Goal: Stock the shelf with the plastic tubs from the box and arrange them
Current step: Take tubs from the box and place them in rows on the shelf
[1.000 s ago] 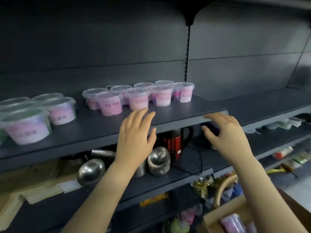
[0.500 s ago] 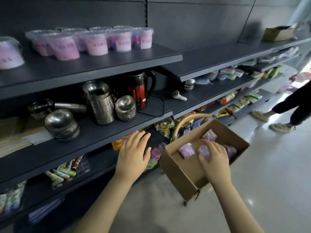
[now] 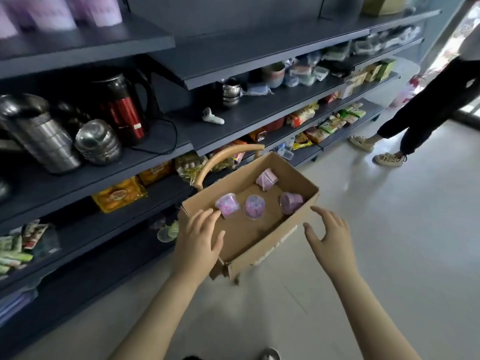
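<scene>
Shelved tubs (image 3: 65, 11) blurred, cut off at top.

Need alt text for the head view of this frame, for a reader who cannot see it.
Two bare hands reach toward an open cardboard box holding four pink plastic tubs: the left hand at its near-left corner, the right hand open just outside its right wall. Behind stand dark shelves with steel bowls, a red kettle and snack packets.

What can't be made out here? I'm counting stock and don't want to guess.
- Pink-labelled plastic tubs on the top shelf: head view, blurred and cut off by the top edge; labels and count unreadable.
- Brown cardboard box: the left hand covers its near left corner, so a tub could hide there.
- Four pink plastic tubs in the box: print too small to read.
</scene>
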